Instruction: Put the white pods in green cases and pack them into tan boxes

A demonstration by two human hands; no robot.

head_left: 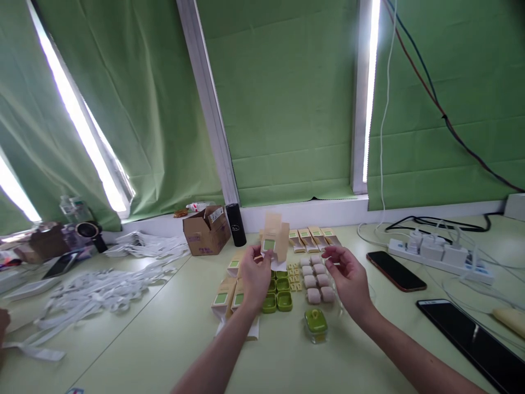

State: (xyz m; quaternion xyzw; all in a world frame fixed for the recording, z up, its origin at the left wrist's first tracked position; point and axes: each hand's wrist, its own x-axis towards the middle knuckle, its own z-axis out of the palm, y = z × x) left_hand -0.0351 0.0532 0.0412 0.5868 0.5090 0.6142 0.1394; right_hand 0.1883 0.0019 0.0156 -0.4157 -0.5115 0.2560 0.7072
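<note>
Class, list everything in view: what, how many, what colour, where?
Held carton: 1, tan, centre
Dishes: at least 4, green, centre
Other cartons: several, tan, around dishes
Bits: many, yellow, beside dishes
Blocks: about 8, pale pink, right of bits
Jar: 1, clear with green lid, front
Box: 1, brown, back
Cylinder: 1, black, beside box
Strips: many, white, left
Round device: 1, black, far left
Dark screens: 3, black, two right, one left
Power strip: 1, white, right
Cables: several, mixed colours, right
Curtains: several, green, behind
Table: 1, pale green, underneath
Another person's hand: 1, left edge
Left hand: 1, holding carton
Right hand: 1, beside blocks
</note>
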